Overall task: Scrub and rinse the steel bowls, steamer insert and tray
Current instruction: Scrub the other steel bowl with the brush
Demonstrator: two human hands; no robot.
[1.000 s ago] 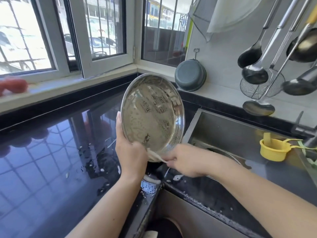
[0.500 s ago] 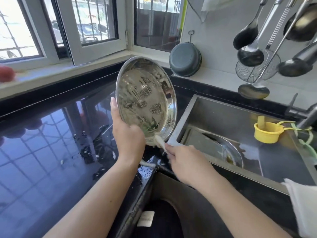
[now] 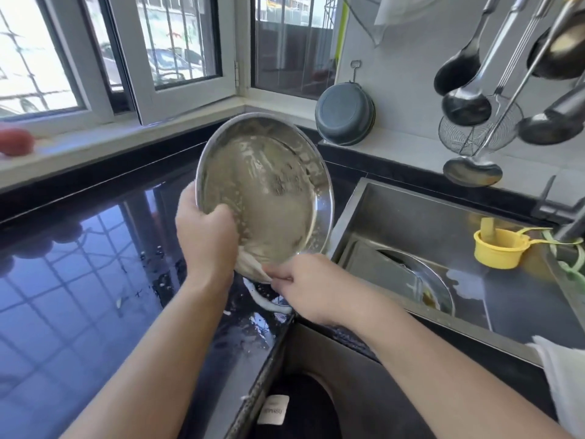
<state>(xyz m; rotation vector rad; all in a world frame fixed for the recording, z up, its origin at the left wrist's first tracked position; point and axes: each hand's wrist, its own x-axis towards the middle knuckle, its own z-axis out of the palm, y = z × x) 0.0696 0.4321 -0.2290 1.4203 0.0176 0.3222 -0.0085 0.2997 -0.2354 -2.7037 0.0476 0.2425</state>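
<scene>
A round perforated steel steamer insert (image 3: 269,188) is held tilted on edge above the black counter, just left of the sink, its soapy inside facing me. My left hand (image 3: 205,239) grips its lower left rim, thumb inside. My right hand (image 3: 310,283) is closed on a beige cloth (image 3: 250,267) pressed against the insert's bottom edge. Another steel bowl (image 3: 421,280) lies in the sink basin (image 3: 411,217), partly hidden by the sink's front rim.
Glossy wet black counter (image 3: 79,280) spreads to the left. A yellow cup (image 3: 497,248) hangs in the sink by the faucet (image 3: 566,223). Ladles and a wire skimmer (image 3: 474,131) hang at upper right; a dark pan (image 3: 345,118) leans on the wall. A white cloth (image 3: 563,375) lies at the sink's front right.
The insert has turned in my left hand, whose thumb now lies inside it. My right hand with the cloth has shifted along the lower rim. The camera view has shifted slightly.
</scene>
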